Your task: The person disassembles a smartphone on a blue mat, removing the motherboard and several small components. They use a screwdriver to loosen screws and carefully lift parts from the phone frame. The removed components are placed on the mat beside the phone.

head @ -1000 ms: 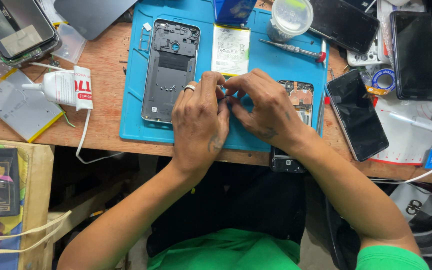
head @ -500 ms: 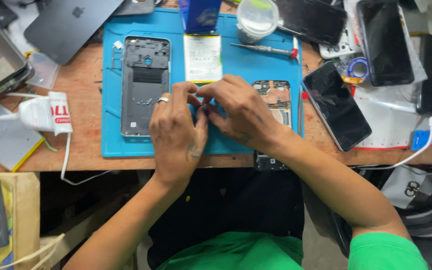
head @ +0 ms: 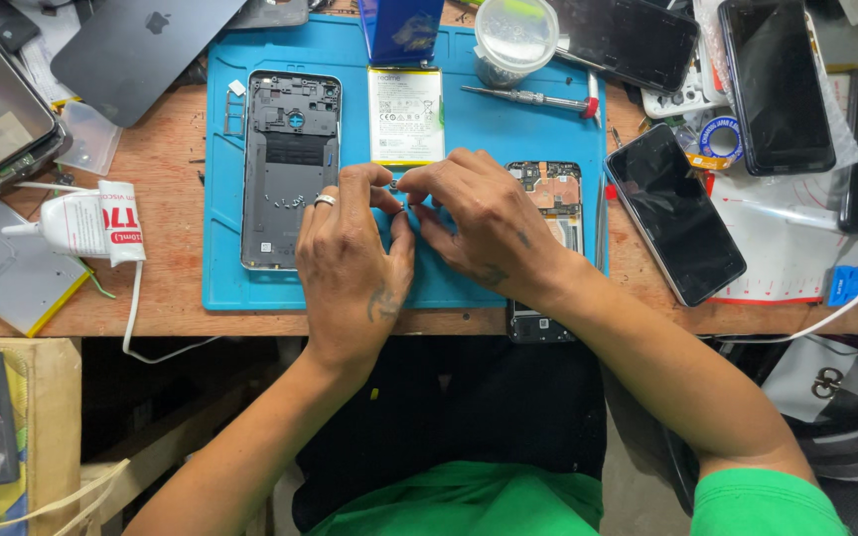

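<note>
Both grips pinch a tiny part btwn left hand & right hand; phone shell at 10 o'clock, on blue mat.

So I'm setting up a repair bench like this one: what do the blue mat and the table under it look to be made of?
The blue mat looks like matte silicone or rubber: even colour, no glare, rounded corners, moulded recesses along its top edge. The table looks like bare, worn wood: brown, visibly grained, scuffed, unvarnished. Both hands, left hand and right hand, work a tiny part over the mat; its material can't be told.
</note>
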